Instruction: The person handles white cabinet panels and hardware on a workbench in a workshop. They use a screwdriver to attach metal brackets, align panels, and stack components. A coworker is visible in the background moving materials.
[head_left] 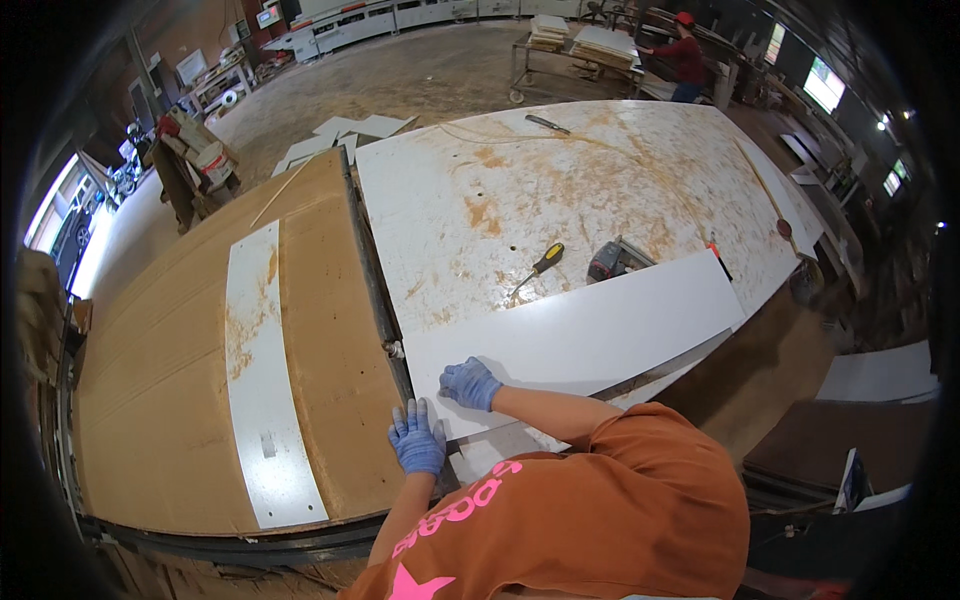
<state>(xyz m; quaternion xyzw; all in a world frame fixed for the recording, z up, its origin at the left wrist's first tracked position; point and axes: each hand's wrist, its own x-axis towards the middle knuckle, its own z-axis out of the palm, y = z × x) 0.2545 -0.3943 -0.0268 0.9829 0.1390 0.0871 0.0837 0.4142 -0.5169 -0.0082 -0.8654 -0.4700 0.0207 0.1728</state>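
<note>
The worker's left hand [417, 445], gloved in blue, is open, fingers spread at the left end of a long white board [590, 328]. The right hand [470, 384] rests on that board with fingers curled; I can't tell whether it grips anything. From there the board runs toward two o'clock across a stained table [420, 230]. Past its far edge, a screwdriver [548, 258] lies at one o'clock, with a power tool [607, 261] beside it, farther right.

We cannot tell whether the right hand [470, 384] pinches anything; the orange shirt [630, 500] leaves the lower edge.
</note>
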